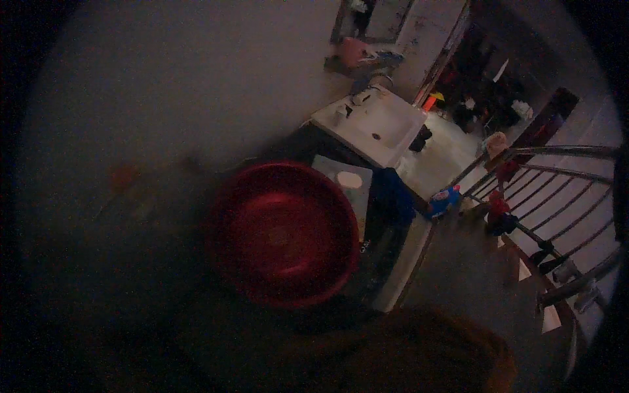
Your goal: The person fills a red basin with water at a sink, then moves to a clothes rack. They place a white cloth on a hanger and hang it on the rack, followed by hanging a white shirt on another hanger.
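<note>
A large round red basin [278, 239] fills the middle of the view, its hollow facing me, and nothing can be made out inside it. Neither my left hand nor my right hand shows in this dim picture. Dark brown cloth [432, 350] spreads along the lower edge, too dark to tell whether it is a sleeve or other clothing. Partly behind the basin's right rim lies a flat grey-white panel [354, 190] with a pale oval on it.
Beyond the basin is a white washbasin [383, 124] with a tap. Dark blue cloth [393, 196] hangs near a blue packet [445, 200]. On the right runs a metal railing [557, 196] with things hung on it. Pink and grey items [357, 52] sit below a mirror [373, 19].
</note>
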{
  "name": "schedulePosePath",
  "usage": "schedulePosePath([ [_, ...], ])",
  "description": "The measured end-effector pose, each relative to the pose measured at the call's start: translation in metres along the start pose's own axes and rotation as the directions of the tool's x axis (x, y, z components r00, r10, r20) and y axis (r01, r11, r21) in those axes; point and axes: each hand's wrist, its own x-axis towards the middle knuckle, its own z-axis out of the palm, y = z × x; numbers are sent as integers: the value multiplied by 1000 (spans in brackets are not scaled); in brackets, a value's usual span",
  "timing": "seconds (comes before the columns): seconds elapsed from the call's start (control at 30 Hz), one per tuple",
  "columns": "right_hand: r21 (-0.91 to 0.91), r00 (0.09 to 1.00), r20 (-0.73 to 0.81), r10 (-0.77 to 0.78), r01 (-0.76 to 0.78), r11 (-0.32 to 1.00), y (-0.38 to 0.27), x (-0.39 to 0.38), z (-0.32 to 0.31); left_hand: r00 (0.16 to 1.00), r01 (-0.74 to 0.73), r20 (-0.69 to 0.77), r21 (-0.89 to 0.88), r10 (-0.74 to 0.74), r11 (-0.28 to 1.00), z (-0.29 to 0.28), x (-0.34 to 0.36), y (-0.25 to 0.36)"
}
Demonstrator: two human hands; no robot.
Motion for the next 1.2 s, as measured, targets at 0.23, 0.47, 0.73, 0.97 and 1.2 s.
schedulePosePath([
  [0.23,33,998,5,-58,58,998,44,-56,-23,993,-91,37,-315,108,945,-22,-133,184],
  [0.47,49,989,4,-148,147,988,87,-125,-84,965,-108,148,-531,217,840,-7,-225,377],
  [0.73,71,969,17,-246,244,967,166,-254,-192,943,-151,155,-588,295,794,41,-301,595],
  [0.97,116,955,-35,-293,296,948,207,-317,-270,943,-194,109,-592,316,783,85,-293,712],
  [1.2,157,941,-267,-210,257,954,217,-349,-335,875,-198,185,-706,447,680,172,-265,779],
])
